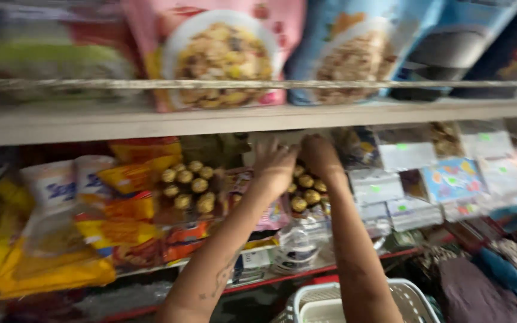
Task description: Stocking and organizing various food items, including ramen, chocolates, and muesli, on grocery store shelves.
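Observation:
Both my arms reach up to the lower shelf. My left hand point(273, 162) and my right hand point(320, 157) are side by side on a clear box of gold-wrapped round chocolates point(306, 190); the hands cover its top part. Whether the fingers grip it or only touch it is blurred. A second clear box of gold-wrapped chocolates point(188, 186) stands just to the left, apart from my hands.
A wooden shelf board point(91, 122) carries cereal bags, one pink point(219, 54), one blue point(354, 51). Yellow and orange snack packets point(55, 251) crowd the left. Clear boxes point(402, 155) and wrapped packs fill the right. A white plastic basket point(330, 302) sits below.

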